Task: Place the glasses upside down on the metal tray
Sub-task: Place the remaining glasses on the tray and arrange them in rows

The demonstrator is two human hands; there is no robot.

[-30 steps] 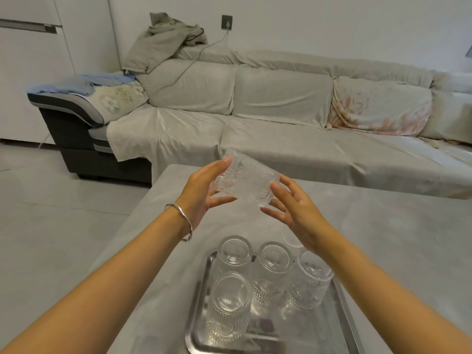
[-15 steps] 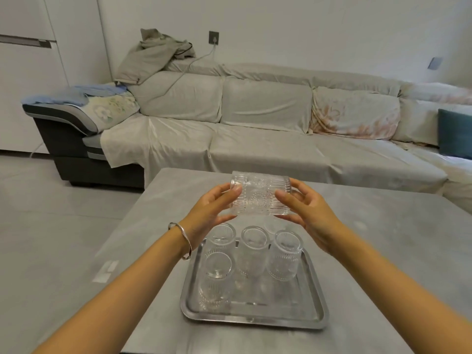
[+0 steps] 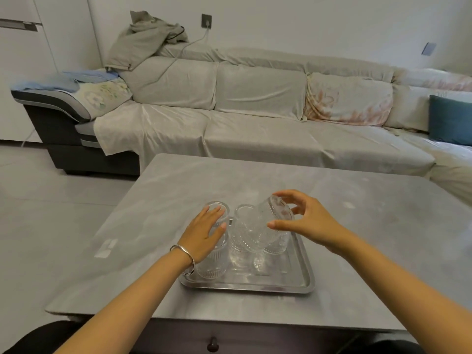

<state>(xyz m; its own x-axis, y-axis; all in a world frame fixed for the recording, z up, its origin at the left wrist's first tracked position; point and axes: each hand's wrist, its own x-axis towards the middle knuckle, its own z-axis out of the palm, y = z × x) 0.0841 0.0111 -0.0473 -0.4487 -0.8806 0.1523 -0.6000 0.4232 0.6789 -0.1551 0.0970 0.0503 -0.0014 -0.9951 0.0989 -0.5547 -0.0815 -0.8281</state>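
Note:
A metal tray [image 3: 286, 284] lies on the grey table with several clear patterned glasses standing upside down on it, among them one at the back left [image 3: 219, 208] and one at the back middle [image 3: 244, 212]. My right hand [image 3: 306, 221] grips another clear glass [image 3: 263, 226] by its base, tilted, mouth down, low over the tray's middle. My left hand [image 3: 204, 233] hovers flat with fingers apart over the left glasses, partly hiding the front left glass [image 3: 212, 264]. A silver bangle is on my left wrist.
The grey table [image 3: 357, 238] reaches far to the right and back. A small white mark [image 3: 106, 247] lies on it at the left. Behind stands a long sofa [image 3: 255, 118] under pale covers. A drawer knob [image 3: 212, 343] shows below the table's front edge.
The glass was held sideways between both hands above the tray. Now my right hand alone holds it, turned mouth down and lowered onto the tray. My left hand has let go and dropped left.

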